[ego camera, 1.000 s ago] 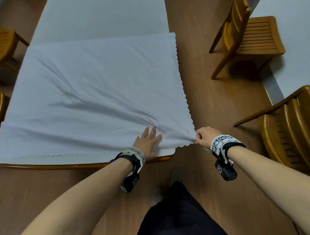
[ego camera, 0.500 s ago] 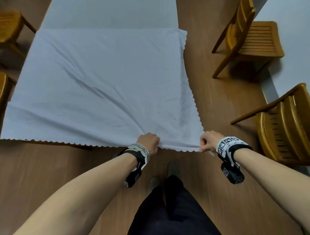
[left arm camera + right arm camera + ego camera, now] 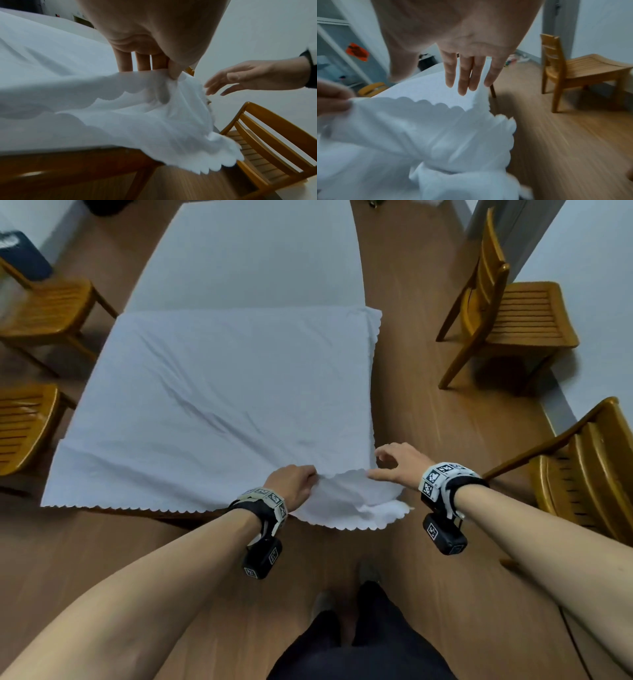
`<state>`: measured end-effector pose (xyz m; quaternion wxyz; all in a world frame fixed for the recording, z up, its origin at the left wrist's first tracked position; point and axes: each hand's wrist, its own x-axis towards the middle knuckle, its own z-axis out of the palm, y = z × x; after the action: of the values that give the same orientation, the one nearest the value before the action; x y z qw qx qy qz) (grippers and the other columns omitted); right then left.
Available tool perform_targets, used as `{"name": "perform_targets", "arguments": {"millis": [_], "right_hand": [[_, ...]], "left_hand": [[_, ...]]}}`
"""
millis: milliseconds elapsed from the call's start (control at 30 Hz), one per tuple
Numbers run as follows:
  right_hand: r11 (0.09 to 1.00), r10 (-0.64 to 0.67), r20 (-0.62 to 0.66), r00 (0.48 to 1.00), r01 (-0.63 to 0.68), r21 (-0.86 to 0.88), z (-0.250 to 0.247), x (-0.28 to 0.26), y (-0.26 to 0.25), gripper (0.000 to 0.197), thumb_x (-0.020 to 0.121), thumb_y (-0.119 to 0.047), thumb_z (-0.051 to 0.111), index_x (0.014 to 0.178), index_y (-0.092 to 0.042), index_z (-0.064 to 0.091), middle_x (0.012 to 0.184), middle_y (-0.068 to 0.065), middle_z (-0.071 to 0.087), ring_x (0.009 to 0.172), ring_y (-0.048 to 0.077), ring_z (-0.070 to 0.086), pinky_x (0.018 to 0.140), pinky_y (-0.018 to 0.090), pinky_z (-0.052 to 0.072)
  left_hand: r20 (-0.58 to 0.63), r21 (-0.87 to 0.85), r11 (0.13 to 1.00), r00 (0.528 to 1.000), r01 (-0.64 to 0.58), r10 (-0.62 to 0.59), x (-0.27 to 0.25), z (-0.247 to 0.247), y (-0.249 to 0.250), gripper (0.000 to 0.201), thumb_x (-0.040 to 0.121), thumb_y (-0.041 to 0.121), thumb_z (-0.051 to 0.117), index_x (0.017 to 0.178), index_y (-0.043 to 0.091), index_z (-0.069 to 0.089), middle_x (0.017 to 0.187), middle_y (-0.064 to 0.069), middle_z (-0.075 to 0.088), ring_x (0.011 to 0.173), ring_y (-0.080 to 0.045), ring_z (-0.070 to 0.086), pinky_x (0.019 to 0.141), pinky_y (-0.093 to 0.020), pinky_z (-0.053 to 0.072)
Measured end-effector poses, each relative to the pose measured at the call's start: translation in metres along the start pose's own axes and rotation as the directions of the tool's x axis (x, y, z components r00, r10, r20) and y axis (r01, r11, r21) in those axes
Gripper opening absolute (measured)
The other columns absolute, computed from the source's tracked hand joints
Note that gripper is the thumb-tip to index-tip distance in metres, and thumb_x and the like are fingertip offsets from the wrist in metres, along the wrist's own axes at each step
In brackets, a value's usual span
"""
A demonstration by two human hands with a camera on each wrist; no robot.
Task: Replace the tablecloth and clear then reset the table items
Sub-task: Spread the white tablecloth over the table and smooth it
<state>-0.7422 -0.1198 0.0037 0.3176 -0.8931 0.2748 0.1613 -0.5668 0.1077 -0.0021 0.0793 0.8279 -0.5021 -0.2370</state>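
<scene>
The long white-topped wooden table (image 3: 246, 261) carries a white scallop-edged tablecloth (image 3: 205, 405) over its near end, the near right corner bunched and hanging off the table's edge. The left hand (image 3: 294, 482) pinches the scalloped hem there, thumb against fingers, probably to lift that corner. The right hand (image 3: 399, 463) hovers beside it, fingers spread and empty, apparently reaching for a new hold.

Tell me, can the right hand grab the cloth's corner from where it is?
Probably yes. The right hand hovers open just above the tablecloth, nothing between them, and the loose corner hangs off the table right below it, while the left hand pinches the edge.
</scene>
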Motion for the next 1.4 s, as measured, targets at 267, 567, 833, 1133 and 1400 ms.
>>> {"name": "perform_targets", "arguments": {"millis": [267, 567, 833, 1133, 1400], "right_hand": [[0.977, -0.195, 0.226, 0.954, 0.210, -0.040, -0.015, 0.059, -0.023, 0.037, 0.076, -0.051, 0.072, 0.106, -0.030, 0.065, 0.110, -0.015, 0.062, 0.106, 0.011, 0.059, 0.090, 0.030, 0.049], [0.904, -0.374, 0.302, 0.877, 0.418, -0.095, -0.059, 0.105, -0.078, 0.059, 0.074, -0.047, 0.079, 0.122, -0.021, 0.056, 0.126, 0.000, 0.054, 0.119, 0.020, 0.049, 0.099, 0.034, 0.039], [0.909, -0.416, 0.069, 0.907, 0.416, 0.014, -0.094, 0.108, -0.087, 0.024, 0.082, -0.028, 0.074, 0.073, -0.028, 0.051, 0.073, -0.008, 0.055, 0.071, 0.015, 0.051, 0.064, 0.029, 0.033], [0.923, -0.386, -0.037, 0.922, 0.385, -0.031, -0.162, 0.071, -0.127, 0.023, 0.084, -0.035, 0.073, 0.072, -0.025, 0.056, 0.076, 0.001, 0.063, 0.076, 0.019, 0.059, 0.071, 0.035, 0.046], [0.946, -0.287, -0.167, 0.943, 0.253, -0.201, -0.200, 0.073, -0.135, 0.023, 0.083, -0.042, 0.071, 0.072, -0.029, 0.056, 0.077, -0.008, 0.060, 0.075, 0.017, 0.058, 0.061, 0.031, 0.043]], "left_hand": [[-0.053, -0.062, 0.997, 0.997, 0.051, -0.054, 0.032, -0.068, 0.018, 0.020, 0.100, 0.029, 0.045, 0.097, 0.017, 0.060, 0.079, 0.002, 0.061, 0.073, -0.023, 0.056, 0.066, -0.035, 0.046], [-0.150, -0.109, 0.980, 0.971, 0.169, -0.184, 0.037, -0.118, 0.012, 0.023, 0.101, 0.029, 0.046, 0.091, 0.014, 0.059, 0.077, 0.001, 0.058, 0.075, -0.025, 0.057, 0.068, -0.037, 0.045], [-0.046, -0.144, 0.961, 0.969, 0.235, -0.244, 0.024, -0.118, -0.021, 0.042, 0.083, 0.057, 0.067, 0.105, 0.022, 0.057, 0.070, 0.012, 0.055, 0.062, -0.006, 0.049, 0.056, -0.027, 0.034], [-0.005, 0.177, 0.934, 0.949, 0.311, -0.315, 0.020, -0.113, -0.042, 0.046, 0.083, 0.059, 0.061, 0.111, 0.023, 0.054, 0.098, 0.000, 0.062, 0.091, -0.025, 0.060, 0.071, -0.032, 0.045], [-0.066, 0.363, 0.786, 0.856, 0.500, -0.513, -0.003, -0.151, -0.095, 0.021, 0.091, 0.023, 0.051, 0.108, 0.014, 0.061, 0.105, -0.007, 0.065, 0.098, -0.029, 0.063, 0.075, -0.031, 0.044]]}}
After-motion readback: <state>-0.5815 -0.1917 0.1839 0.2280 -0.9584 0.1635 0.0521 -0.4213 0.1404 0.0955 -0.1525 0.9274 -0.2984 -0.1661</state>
